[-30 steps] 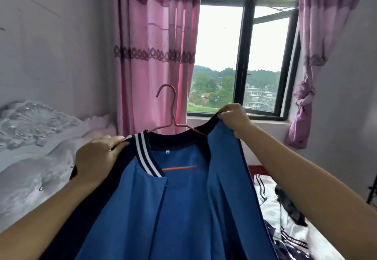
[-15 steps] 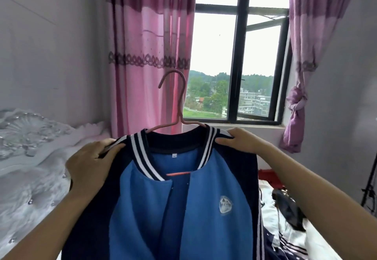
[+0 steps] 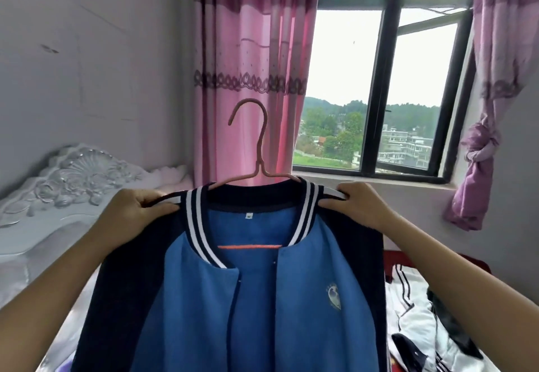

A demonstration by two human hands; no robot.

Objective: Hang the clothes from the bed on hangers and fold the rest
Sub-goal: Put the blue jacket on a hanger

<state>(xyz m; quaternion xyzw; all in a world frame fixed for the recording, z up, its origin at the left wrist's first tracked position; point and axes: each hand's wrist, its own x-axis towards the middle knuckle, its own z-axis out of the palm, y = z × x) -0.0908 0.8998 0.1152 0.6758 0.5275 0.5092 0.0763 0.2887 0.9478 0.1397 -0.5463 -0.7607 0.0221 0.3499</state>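
Jacket (image 3: 253,298), blue and navy, is hanging on pink hanger (image 3: 259,164), raised in front of window (image 3: 385,80). Left hand (image 3: 137,211) is gripping one shoulder, fingers curled over fabric; right hand (image 3: 361,205) is pinching the other. White striped clothes (image 3: 417,322) are lying below window.

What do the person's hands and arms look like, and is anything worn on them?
Nothing worn shows. The left hand and the right hand have no gloves and no visible rings. The left forearm and the right forearm are bare, with no sleeve, watch or bracelet in view.
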